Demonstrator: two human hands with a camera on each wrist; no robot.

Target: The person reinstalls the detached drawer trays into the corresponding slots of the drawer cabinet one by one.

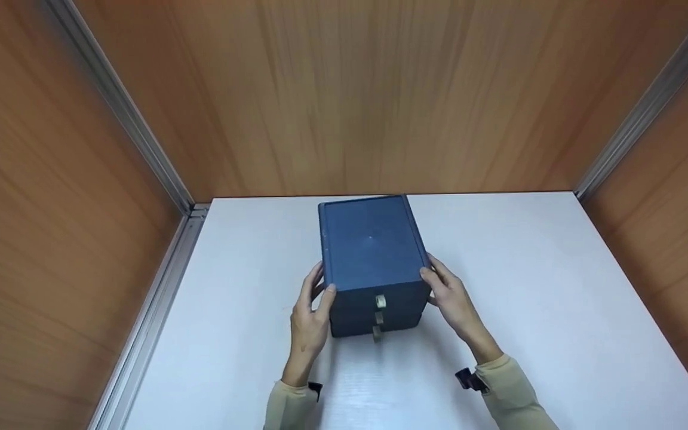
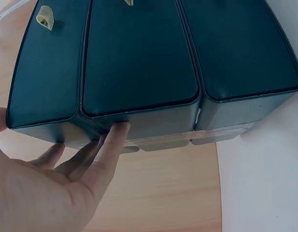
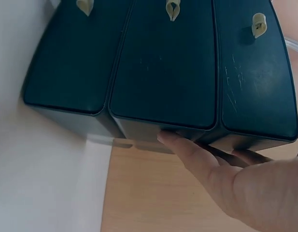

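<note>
A dark blue three-drawer storage box (image 1: 374, 245) stands on the white table, its drawer fronts facing me. Each drawer has a small pale loop pull, the top one (image 1: 381, 301) showing most plainly. My left hand (image 1: 311, 322) holds the box's left side near the front, thumb at the top corner and fingers spread along the side wall. On the opposite side, my right hand (image 1: 452, 301) grips the box with its thumb on the top edge and its fingers against the wall. In the right wrist view, light scratches mark the upper drawer fronts (image 3: 257, 82).
The white table (image 1: 523, 286) meets a wood-grain back panel (image 1: 380, 95). Wood panels stand at left (image 1: 45, 239) and right (image 1: 678, 251), with metal rails along the corners. A dark wrist strap (image 1: 470, 380) shows at the right sleeve.
</note>
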